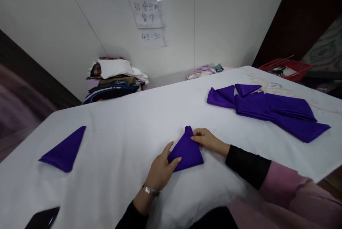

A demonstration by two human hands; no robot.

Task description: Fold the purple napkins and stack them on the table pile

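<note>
A purple folded cloth (187, 152) lies on the white-covered table (114, 172) near the middle, narrow at its top and wide at its lower edge. My left hand (161, 166) grips its left side, thumb on top and the other fingers at or beneath the edge. At the upper right edge, close to the narrow tip, my right hand (204, 138) pinches the cloth between thumb and fingers. A second purple cloth (64, 150), folded to a triangle, rests at the left.
More purple cloths (267, 107) lie in an overlapping group at the right. A dark phone-like object (44, 218) is at the lower left. Behind the table are stacked clothes (114, 79) and a red basket (296, 74).
</note>
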